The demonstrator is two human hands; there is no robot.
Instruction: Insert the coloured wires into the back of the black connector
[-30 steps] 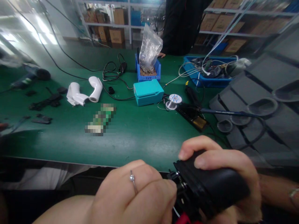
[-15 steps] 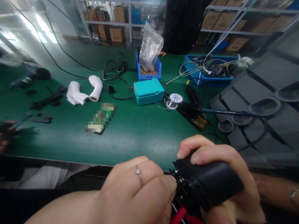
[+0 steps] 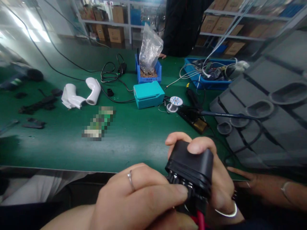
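Observation:
My right hand (image 3: pixel 219 179) is wrapped round a black plastic housing (image 3: pixel 192 159), thumb and fingers on its upper part. The housing is tilted so that its end with shiny metal contacts (image 3: pixel 176 176) faces down and toward me. At those contacts the thumb and fingers of my left hand (image 3: pixel 141 195), which wears a ring, are pinched together. Whatever the left fingertips hold is hidden. A red cable (image 3: pixel 200 220) runs down from the housing's lower end.
On the green table (image 3: pixel 134 137) stand a teal box (image 3: pixel 149 95), a solder spool (image 3: pixel 174 104), a soldering iron stand (image 3: pixel 192 118), white curved parts (image 3: pixel 93 91), a pixelated board (image 3: pixel 99 123) and blue bins (image 3: pixel 150 78). Grey bins (image 3: pixel 254 134) rise at right. Another person's hand (image 3: pixel 249 180) is beside mine.
My right hand has moved left and turned the housing more upright, its contacts now facing me. My left thumb has stretched out along the contacts. The view has shifted slightly right.

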